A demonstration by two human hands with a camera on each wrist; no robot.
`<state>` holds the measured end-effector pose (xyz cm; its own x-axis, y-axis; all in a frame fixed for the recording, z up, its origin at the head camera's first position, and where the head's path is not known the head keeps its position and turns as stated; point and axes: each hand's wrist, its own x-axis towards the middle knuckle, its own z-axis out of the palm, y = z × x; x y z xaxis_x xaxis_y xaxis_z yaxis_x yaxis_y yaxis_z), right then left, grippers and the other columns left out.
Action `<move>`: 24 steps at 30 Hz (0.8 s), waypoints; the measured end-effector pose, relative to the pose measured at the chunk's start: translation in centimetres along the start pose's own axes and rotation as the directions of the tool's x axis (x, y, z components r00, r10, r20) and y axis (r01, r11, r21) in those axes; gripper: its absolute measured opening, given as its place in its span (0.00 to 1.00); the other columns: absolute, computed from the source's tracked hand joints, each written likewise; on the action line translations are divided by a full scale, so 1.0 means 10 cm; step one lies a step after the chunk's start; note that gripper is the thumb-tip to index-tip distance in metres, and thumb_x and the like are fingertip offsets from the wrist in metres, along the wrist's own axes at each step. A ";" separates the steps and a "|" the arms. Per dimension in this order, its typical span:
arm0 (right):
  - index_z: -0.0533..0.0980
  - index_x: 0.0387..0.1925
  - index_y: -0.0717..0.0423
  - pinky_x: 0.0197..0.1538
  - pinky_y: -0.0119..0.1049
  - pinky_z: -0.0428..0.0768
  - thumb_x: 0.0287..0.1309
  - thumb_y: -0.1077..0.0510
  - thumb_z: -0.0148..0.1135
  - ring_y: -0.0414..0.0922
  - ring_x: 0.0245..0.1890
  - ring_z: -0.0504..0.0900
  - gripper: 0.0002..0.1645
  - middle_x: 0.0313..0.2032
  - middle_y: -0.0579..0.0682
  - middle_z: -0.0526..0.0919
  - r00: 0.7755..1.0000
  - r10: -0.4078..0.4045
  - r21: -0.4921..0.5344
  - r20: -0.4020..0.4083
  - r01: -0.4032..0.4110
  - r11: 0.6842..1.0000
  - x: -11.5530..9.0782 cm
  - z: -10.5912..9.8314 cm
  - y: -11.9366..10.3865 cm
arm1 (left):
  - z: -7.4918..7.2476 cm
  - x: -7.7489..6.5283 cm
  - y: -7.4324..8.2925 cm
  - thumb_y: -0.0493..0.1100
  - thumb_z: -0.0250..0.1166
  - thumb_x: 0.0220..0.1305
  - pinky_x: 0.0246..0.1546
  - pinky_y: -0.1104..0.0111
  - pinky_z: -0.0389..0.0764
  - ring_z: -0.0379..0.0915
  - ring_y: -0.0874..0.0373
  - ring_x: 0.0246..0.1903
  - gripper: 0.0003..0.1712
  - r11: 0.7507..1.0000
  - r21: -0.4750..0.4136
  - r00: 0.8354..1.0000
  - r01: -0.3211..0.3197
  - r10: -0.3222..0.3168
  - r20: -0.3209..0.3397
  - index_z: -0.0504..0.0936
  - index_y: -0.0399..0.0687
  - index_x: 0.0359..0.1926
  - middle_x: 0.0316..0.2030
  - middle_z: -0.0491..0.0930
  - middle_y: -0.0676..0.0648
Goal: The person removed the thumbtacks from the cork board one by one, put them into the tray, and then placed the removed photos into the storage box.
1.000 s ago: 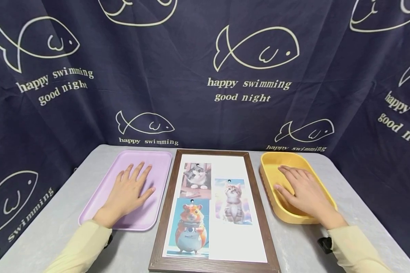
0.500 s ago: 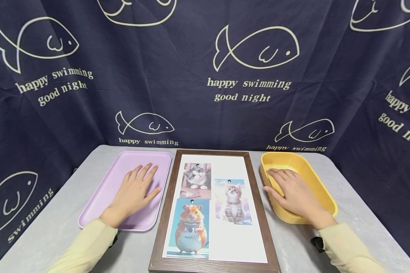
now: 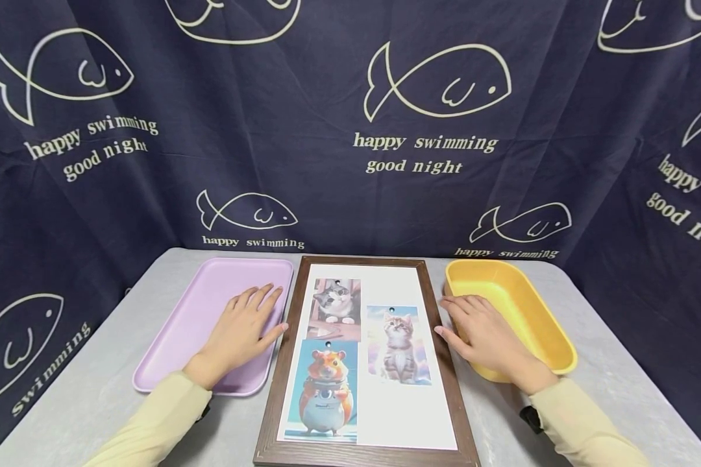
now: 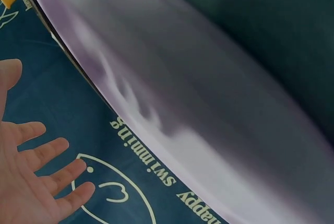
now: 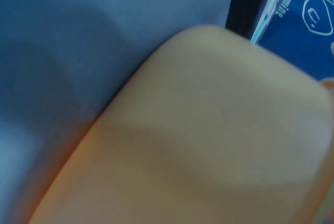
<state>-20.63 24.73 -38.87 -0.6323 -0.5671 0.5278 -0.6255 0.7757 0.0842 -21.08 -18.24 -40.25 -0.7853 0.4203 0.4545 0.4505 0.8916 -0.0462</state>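
Note:
Above the lilac tray [image 3: 181,324] is my left hand [image 3: 236,334], fingers extended and its thumb pointing at the brown frame [image 3: 362,453]. In the left wrist view its palm [image 4: 26,182] faces the camera, holding nothing, apart from the tray's underside or rim [image 4: 219,145]. Over the near left wall of the yellow container [image 3: 546,324] lies my right hand [image 3: 491,334], fingers loosely extended near the frame's right edge. Whether it touches either cannot be told. The container [image 5: 209,119] fills most of the right wrist view and hides nearly all of that hand.
Inside the frame, a white board [image 3: 409,415] bears a grey cat picture [image 3: 335,308], an orange hamster picture [image 3: 327,389] and a kitten picture [image 3: 400,350], each with a dark dot near its top. A dark blue fish-patterned curtain [image 3: 327,130] stands behind the grey table [image 3: 505,415].
Both hands have moved inward toward the frame: the left hand to the right across the tray, the right hand to the left across the container. Tray, frame, pictures and container stay put.

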 end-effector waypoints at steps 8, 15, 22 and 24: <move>0.73 0.50 0.57 0.57 0.46 0.65 0.53 0.45 0.58 0.51 0.49 0.74 0.27 0.48 0.51 0.78 0.997 0.000 0.020 0.076 -0.001 1.000 0.03 0.03 -0.13 | 0.02 0.06 0.08 0.61 0.56 0.58 0.52 0.48 0.66 0.65 0.42 0.55 0.37 1.000 -0.012 0.999 -0.029 0.029 0.024 0.65 0.45 0.63 0.60 0.68 0.41; 0.75 0.48 0.59 0.51 0.47 0.70 0.49 0.48 0.62 0.51 0.47 0.76 0.26 0.45 0.53 0.80 0.995 -0.081 0.017 0.054 0.080 0.997 0.07 0.11 -0.18 | 0.02 0.13 0.15 0.60 0.54 0.59 0.51 0.51 0.67 0.66 0.44 0.55 0.35 0.998 -0.008 0.997 -0.066 0.066 0.033 0.65 0.48 0.63 0.59 0.69 0.42; 0.75 0.48 0.58 0.51 0.47 0.72 0.49 0.48 0.63 0.51 0.47 0.77 0.26 0.44 0.53 0.80 0.993 -0.093 0.052 0.079 0.089 0.995 0.07 0.15 -0.25 | -0.01 0.20 0.23 0.59 0.56 0.59 0.48 0.51 0.69 0.68 0.45 0.53 0.34 0.993 0.014 0.993 -0.113 0.113 0.021 0.66 0.47 0.62 0.57 0.71 0.42; 0.75 0.47 0.58 0.50 0.47 0.73 0.48 0.48 0.64 0.51 0.46 0.77 0.26 0.44 0.52 0.80 0.992 -0.096 0.064 0.081 0.091 0.994 0.08 0.15 -0.27 | -0.01 0.22 0.25 0.59 0.57 0.59 0.49 0.51 0.69 0.68 0.45 0.53 0.34 0.993 0.016 0.992 -0.120 0.119 0.027 0.67 0.47 0.62 0.56 0.70 0.43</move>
<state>-20.11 21.74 -39.98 -0.6044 -0.6592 0.4474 -0.7082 0.7017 0.0772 -21.60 -15.09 -39.30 -0.7372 0.5282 0.4214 0.5343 0.8375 -0.1150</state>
